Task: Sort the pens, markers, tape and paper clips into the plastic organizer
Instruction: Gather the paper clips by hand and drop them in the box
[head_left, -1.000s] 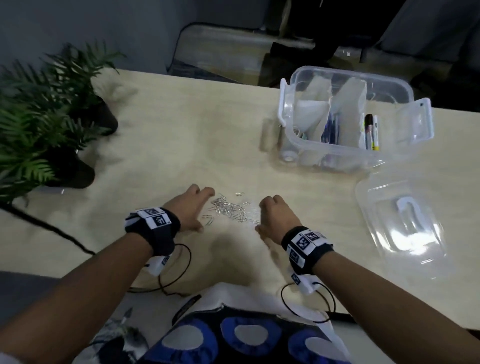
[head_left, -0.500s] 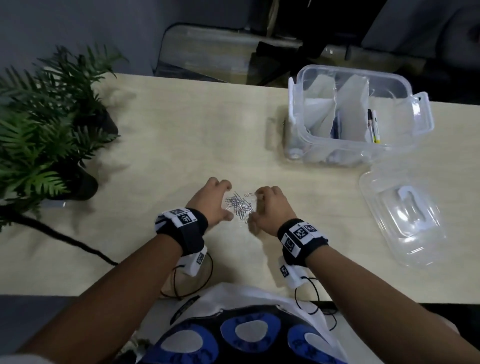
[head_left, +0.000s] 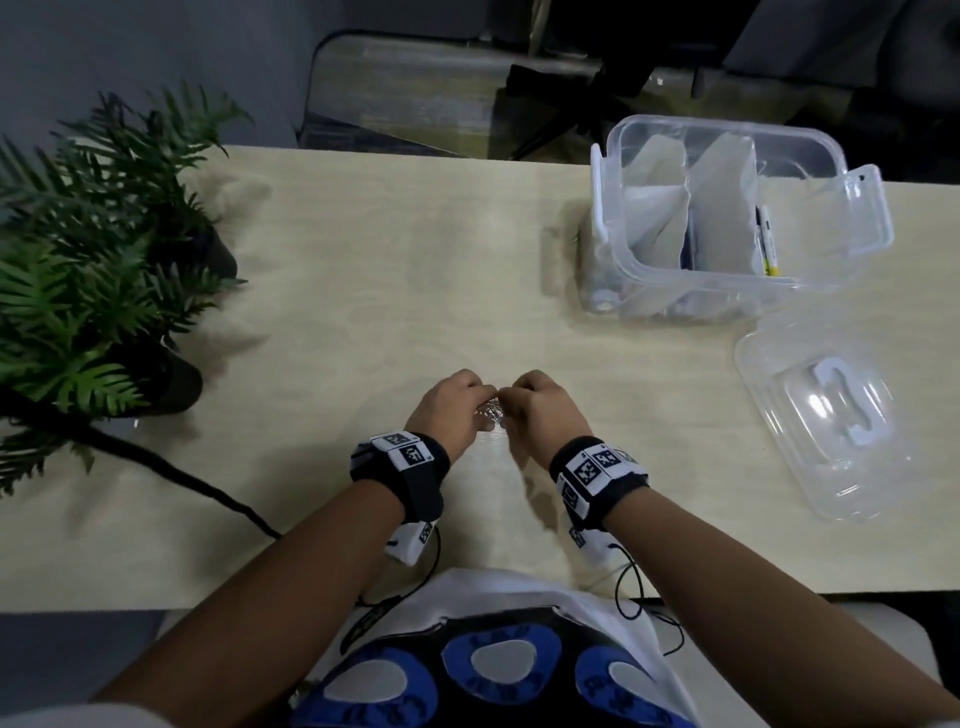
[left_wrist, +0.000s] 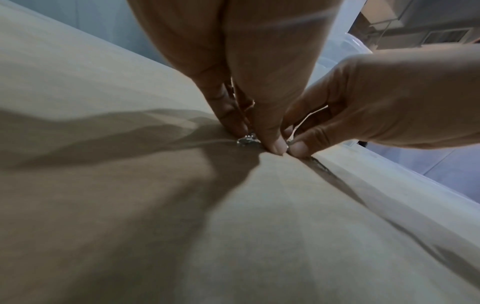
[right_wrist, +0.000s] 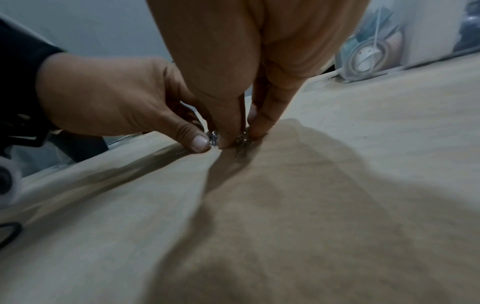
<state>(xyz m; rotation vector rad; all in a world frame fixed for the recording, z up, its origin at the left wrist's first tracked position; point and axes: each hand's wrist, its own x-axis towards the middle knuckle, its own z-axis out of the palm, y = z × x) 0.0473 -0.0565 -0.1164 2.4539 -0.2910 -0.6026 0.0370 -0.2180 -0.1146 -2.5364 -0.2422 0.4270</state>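
A small heap of silver paper clips (head_left: 491, 414) lies on the table between my two hands. My left hand (head_left: 475, 410) and right hand (head_left: 519, 405) meet over it with fingers curled, pinching the heap from both sides. In the left wrist view the left fingertips (left_wrist: 272, 144) press down beside the paper clips (left_wrist: 246, 140). In the right wrist view clips (right_wrist: 213, 137) glint between both thumbs. The clear plastic organizer (head_left: 613, 244) stands at the far right with white dividers, pens (head_left: 766, 239) and a tape roll (right_wrist: 369, 57) inside.
The organizer's clear lid (head_left: 831, 415) lies on the table to the right of my hands. Two potted ferns (head_left: 88, 260) stand at the left edge, with a dark cable (head_left: 197, 483) running from them. Dark chairs stand beyond the far table edge.
Both hands have swept inward and closed together, gathering the scattered paper clips into one tight heap that they now pinch. The head view has tilted further down.
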